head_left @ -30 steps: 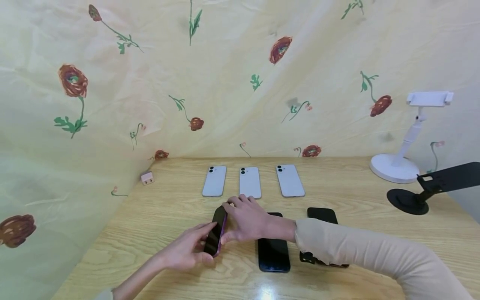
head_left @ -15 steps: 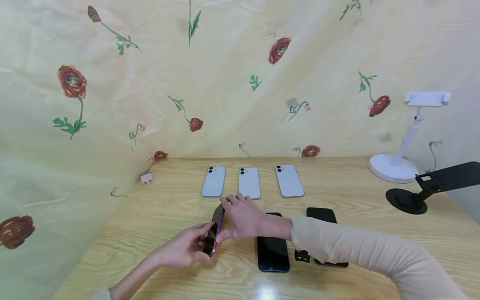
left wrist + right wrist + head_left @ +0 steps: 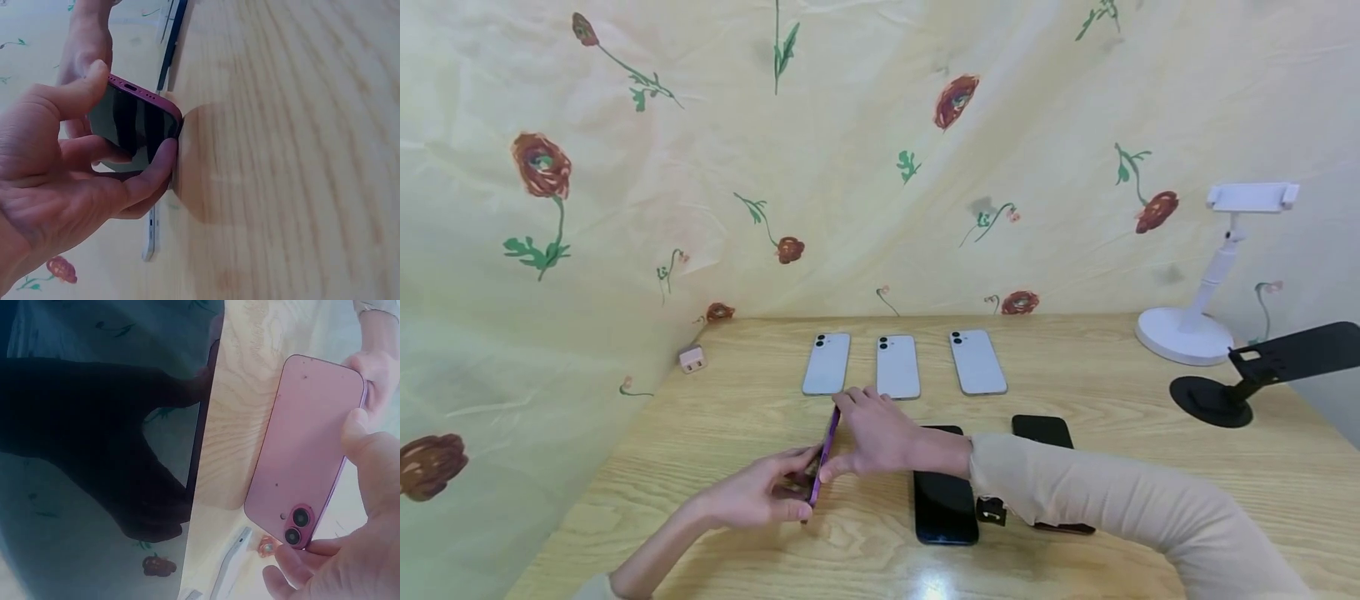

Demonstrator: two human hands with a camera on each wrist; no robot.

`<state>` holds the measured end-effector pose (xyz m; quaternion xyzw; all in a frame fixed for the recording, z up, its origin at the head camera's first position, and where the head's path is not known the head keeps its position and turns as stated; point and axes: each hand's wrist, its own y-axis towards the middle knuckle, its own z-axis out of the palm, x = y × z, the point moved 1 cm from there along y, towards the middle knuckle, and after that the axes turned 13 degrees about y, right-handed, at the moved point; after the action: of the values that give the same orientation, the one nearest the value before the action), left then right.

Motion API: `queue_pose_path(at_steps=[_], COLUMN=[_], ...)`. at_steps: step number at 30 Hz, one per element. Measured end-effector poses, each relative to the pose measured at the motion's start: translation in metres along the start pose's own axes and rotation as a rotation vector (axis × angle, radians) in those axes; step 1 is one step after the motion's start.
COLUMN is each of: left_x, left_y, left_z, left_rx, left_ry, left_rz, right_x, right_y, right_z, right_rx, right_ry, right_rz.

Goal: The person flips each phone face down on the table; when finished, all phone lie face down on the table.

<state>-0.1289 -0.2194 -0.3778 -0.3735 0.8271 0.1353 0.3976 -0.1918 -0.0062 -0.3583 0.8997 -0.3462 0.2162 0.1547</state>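
Working at pale wood-grain table [image 3: 700,433], gripping with curled fingers of bare left hand [image 3: 748,493] and right hand [image 3: 876,435] a pink-backed, black-screened rectangular phone [image 3: 312,444], tilted over table, showing two round black camera lenses [image 3: 301,517] near right fingertips [image 3: 291,562]

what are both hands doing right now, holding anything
Left hand: holding the pink phone, fingers on its screen side.
Right hand: holding the same phone, thumb on its edge.
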Motion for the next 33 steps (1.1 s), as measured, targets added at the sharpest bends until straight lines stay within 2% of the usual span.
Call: queue_pose_path(at_steps=[4, 15, 22, 33], left_x=[0.001, 0.000, 0.001, 0.005], left_y=[0.000, -0.003, -0.005, -0.006], left_z=[-0.003, -0.007, -0.009, -0.011], left_rx=[0.010, -0.005, -0.019, -0.018], left_ry=[-0.025, -0.054, 0.009, -0.006], left_rz=[-0.014, -0.050, -0.026, -0.019], right_x=[0.002, 0.002, 0.003, 0.002], right_y=[0.002, 0.005, 0.007, 0.010], right_z=[0.002, 0.008, 0.013, 0.018], right_rx=[-0.017, -0.067, -0.066, -0.081], right_ry=[0.056, 0.128, 0.161, 0.232], right_rz=[-0.009, -0.050, -0.035, -0.056])
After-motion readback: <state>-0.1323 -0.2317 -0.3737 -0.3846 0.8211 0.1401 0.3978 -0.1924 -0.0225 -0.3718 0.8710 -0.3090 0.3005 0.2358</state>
